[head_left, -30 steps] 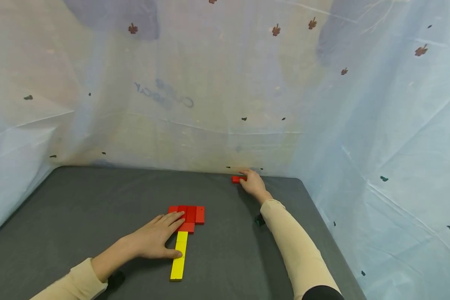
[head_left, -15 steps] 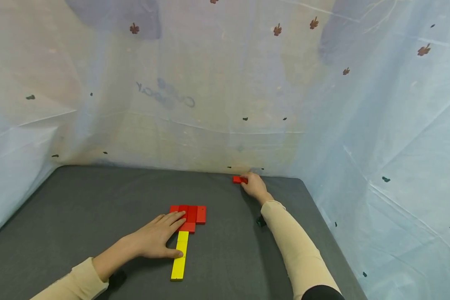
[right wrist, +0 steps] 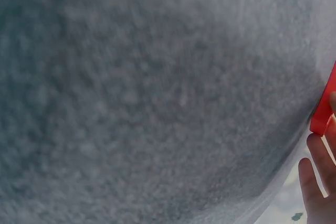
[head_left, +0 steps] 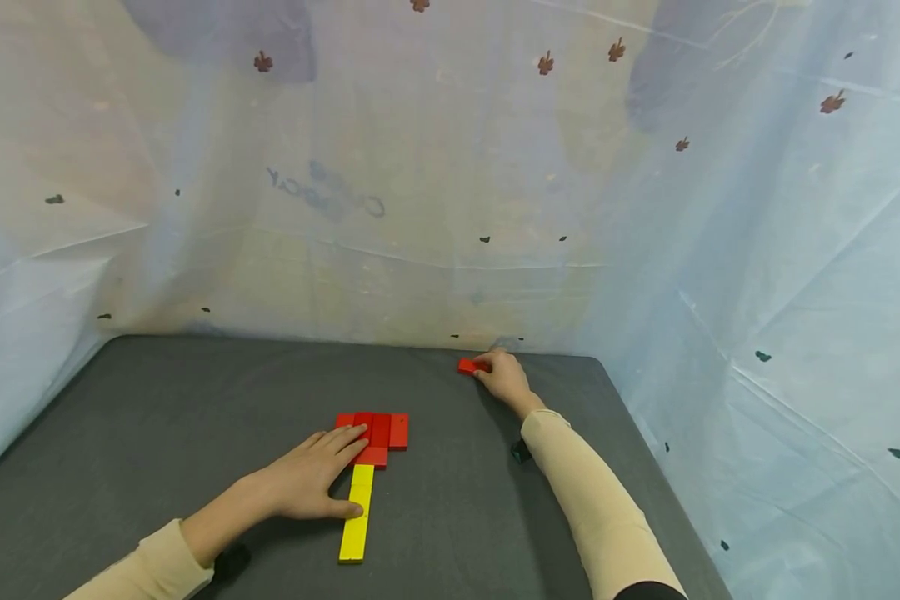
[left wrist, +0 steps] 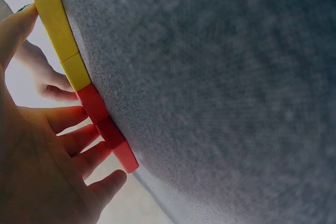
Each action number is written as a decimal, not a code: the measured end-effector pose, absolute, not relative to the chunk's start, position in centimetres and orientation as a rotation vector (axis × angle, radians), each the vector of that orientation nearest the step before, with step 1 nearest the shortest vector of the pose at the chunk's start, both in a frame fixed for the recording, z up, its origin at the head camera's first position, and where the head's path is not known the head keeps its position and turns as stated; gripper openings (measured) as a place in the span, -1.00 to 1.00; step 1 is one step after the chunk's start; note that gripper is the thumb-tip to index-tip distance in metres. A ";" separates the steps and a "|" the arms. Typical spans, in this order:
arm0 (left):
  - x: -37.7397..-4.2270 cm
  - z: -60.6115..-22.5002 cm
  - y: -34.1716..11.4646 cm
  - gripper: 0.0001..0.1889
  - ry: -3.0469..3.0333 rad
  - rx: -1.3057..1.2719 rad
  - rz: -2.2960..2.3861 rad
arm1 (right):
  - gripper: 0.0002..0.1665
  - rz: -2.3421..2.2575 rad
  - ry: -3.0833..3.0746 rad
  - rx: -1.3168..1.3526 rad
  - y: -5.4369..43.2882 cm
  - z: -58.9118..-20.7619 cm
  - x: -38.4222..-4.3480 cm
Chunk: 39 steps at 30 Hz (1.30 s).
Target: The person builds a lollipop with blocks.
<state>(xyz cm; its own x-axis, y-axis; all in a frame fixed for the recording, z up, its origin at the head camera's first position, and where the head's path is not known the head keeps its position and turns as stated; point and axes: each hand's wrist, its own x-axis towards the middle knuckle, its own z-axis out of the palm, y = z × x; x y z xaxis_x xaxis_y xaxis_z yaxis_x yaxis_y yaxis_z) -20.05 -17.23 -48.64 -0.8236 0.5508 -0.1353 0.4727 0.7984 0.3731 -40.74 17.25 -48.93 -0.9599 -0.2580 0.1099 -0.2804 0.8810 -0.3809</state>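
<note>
My left hand [head_left: 307, 477] lies with spread, nearly straight fingers over a flat arrangement of blocks. Its fingertips touch the red blocks [head_left: 399, 432], and its thumb rests on the yellow strip [head_left: 353, 542] that runs toward me from them. In the left wrist view the yellow pieces [left wrist: 54, 19] meet the red ones [left wrist: 93, 103] end to end, with a visible seam in the yellow. Near the far edge of the table, my right hand [head_left: 506, 377] pinches a flat red block [head_left: 466, 366] between thumb and fingers; part of that block is hidden by the fingers.
Dark grey cloth covers the table [head_left: 217, 400]. Pale translucent sheeting [head_left: 420, 183] with small leaf shapes hangs behind the far edge and along both sides. The far red block is close to the back sheet.
My right hand has closed its fingers on the far red block and drawn it slightly toward me and to the left. The left hand stays on the arrangement.
</note>
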 end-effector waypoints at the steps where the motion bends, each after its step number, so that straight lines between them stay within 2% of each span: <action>1: -20.1 -48.6 -17.2 0.08 2.749 0.794 0.478 | -0.62 0.624 -2.990 0.430 17.2 -48.9 -40.6; 13: -20.1 -48.9 -17.4 0.09 2.744 0.822 0.496 | -0.63 0.742 -2.873 0.581 15.1 -47.4 -38.1; 23: -20.0 -48.6 -17.1 0.09 2.740 0.780 0.481 | -0.64 0.739 -2.781 0.833 12.1 -46.3 -36.0; 39: -19.8 -48.3 -17.1 0.08 2.742 0.759 0.472 | -0.64 0.694 -2.769 1.054 6.7 -47.0 -33.2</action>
<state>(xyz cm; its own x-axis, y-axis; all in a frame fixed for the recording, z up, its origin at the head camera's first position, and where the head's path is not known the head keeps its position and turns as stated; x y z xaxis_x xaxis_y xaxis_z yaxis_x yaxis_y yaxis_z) -19.85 -17.07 -48.34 -0.8308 0.5340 -0.1573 0.4506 0.8110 0.3732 -33.25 6.69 -47.03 -0.7557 -0.6064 0.2476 -0.6514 0.6567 -0.3800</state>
